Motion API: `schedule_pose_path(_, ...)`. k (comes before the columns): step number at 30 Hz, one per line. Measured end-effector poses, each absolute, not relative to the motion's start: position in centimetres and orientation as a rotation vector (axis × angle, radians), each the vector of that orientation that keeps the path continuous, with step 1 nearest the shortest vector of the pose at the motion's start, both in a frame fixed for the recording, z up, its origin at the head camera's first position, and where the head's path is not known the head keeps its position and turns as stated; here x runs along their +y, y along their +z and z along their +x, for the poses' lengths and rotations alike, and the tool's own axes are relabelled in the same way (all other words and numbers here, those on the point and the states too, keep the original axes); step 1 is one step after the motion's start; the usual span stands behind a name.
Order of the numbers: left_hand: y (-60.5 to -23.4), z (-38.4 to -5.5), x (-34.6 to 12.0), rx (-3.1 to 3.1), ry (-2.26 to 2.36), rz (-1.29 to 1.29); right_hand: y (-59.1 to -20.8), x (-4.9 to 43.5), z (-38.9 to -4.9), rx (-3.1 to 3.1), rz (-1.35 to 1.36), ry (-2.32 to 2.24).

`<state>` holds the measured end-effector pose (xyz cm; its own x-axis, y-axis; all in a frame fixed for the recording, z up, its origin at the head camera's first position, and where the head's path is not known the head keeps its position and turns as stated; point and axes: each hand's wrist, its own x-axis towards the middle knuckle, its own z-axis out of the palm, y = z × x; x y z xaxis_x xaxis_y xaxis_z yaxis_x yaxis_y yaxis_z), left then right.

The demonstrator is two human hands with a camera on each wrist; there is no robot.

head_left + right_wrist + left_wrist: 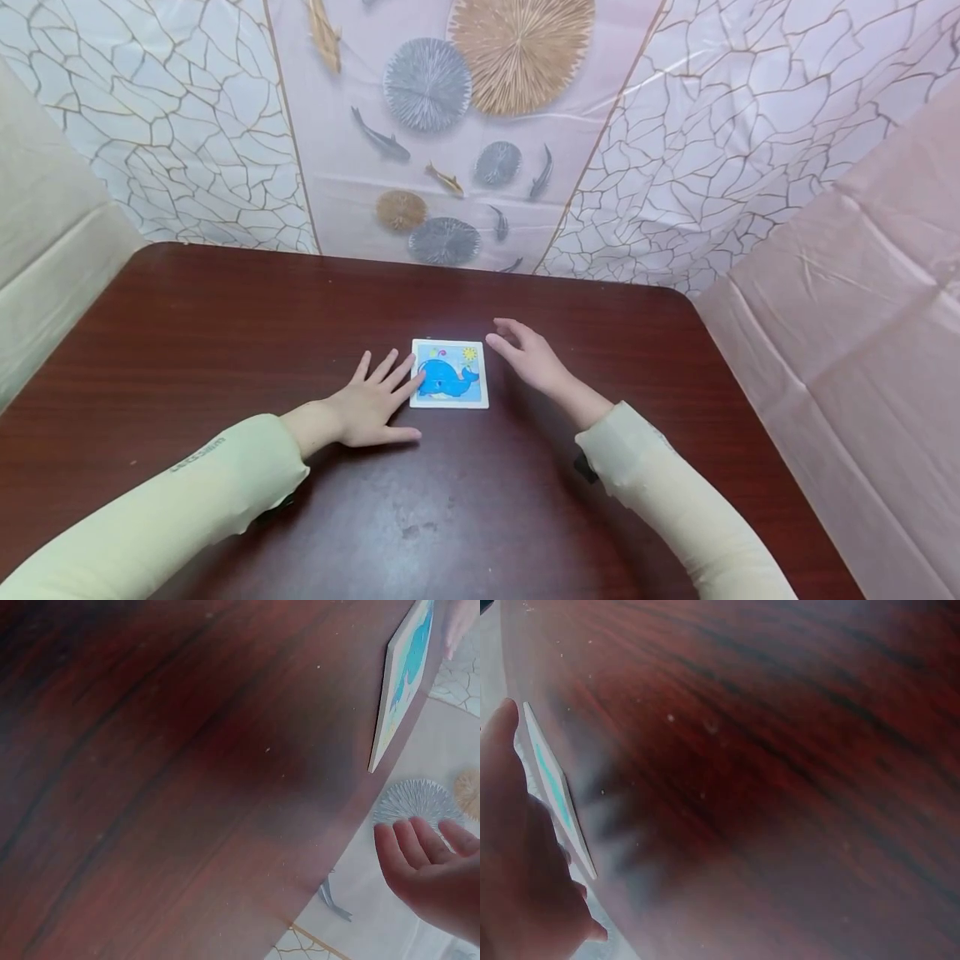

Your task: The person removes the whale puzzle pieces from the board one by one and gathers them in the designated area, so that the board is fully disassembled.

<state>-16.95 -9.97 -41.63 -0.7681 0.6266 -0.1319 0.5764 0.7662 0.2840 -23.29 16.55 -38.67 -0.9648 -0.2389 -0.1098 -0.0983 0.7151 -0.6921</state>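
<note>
A small square whale picture puzzle [448, 400] with a white border lies flat on the dark wooden table [225, 308]. Its picture shows a blue whale and a yellow sun. My left hand [372, 406] is spread wide at the puzzle's left side, and its index fingertip overlaps the whale in the head view. On the other side, my right hand [531, 357] hovers just off the right edge with loosely bent fingers and nothing in them. The right wrist view shows that hand [431, 866] apart from the puzzle [401, 682]. From the left wrist, the puzzle [559, 791] appears edge-on beside the fingers.
A patterned wall covering [450, 208] with round and fish shapes rises behind the table's far edge. Pale fabric panels [847, 333] stand at the right and left sides. Light sleeves [217, 483] cover both forearms.
</note>
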Motion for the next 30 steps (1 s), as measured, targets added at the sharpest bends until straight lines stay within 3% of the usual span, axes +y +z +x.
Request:
schedule_pose_path(18, -42.0, -17.7, -9.4, 2.708, 0.306, 0.922, -39.3, 14.6, -25.4, 2.500, 0.017, -1.175)
schedule_pose_path(30, -41.9, -18.0, -9.2, 2.711, 0.321, 0.948, -39.8, 14.0, -25.6, 2.488, 0.044, -1.102)
